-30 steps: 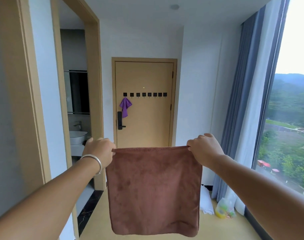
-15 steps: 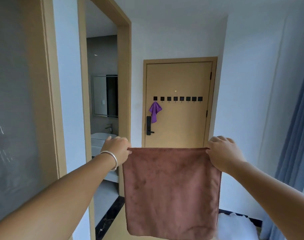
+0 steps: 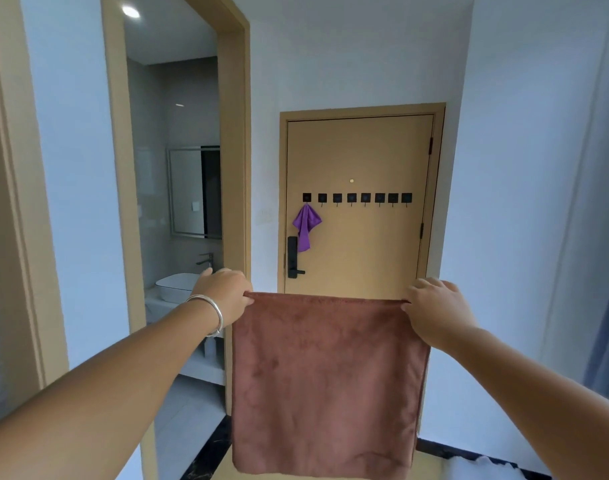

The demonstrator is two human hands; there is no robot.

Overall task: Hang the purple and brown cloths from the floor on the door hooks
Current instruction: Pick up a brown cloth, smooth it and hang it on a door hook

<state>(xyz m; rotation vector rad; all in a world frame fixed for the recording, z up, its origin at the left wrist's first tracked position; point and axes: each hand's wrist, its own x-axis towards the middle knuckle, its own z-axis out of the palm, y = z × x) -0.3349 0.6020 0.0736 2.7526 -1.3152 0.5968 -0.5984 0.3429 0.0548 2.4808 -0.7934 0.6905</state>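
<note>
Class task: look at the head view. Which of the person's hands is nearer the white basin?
Left. The left hand grips the brown cloth's corner just right of the white basin; the right hand grips the far corner.

Bare forearms, silver bangle on left wrist

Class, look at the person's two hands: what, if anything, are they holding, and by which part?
Both hold the brown cloth by its top corners: the left hand pinches the upper left corner, the right hand the upper right, so it hangs spread flat.
</note>
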